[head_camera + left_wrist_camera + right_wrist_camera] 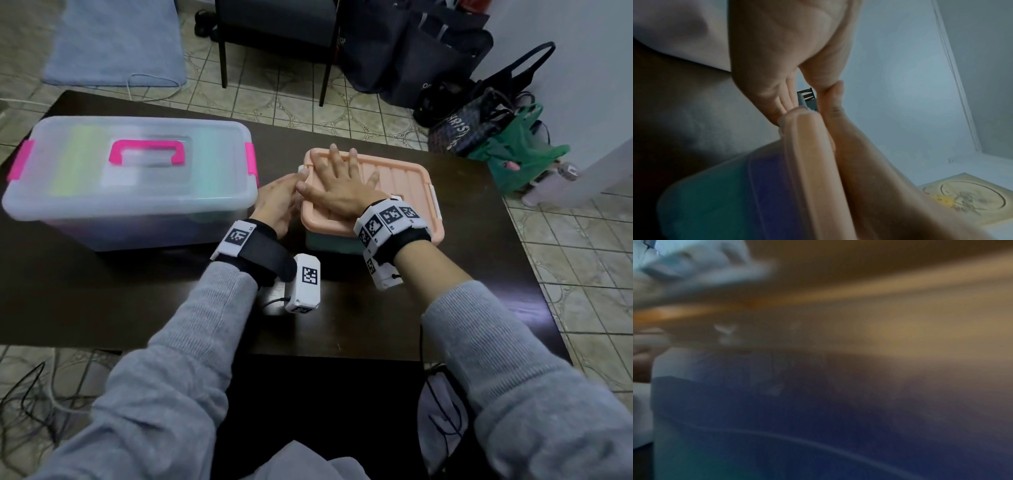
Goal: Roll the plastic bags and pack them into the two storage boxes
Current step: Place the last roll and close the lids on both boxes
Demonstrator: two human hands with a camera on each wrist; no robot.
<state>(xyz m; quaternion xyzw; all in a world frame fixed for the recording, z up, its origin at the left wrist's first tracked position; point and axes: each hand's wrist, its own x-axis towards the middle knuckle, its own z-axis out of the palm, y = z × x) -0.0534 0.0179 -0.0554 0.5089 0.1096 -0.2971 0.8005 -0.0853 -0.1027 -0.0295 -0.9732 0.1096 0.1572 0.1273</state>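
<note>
Right hand (pixel 337 186): my palm lies flat on the peach lid (pixel 400 180), fingers spread straight and apart.
Left hand (pixel 277 202): pressed against the left edge of the same lid, fingers extended, nothing clasped.
Small storage box (pixel 325 241): lid on; stands on the dark table (pixel 102 301), just right of the large one.
Large storage box (pixel 126 178): clear, pink handle (pixel 147 150), lid on; coloured rolled bags (pixel 73 161) show blurred through it.
Right wrist view: too blurred to read.
</note>
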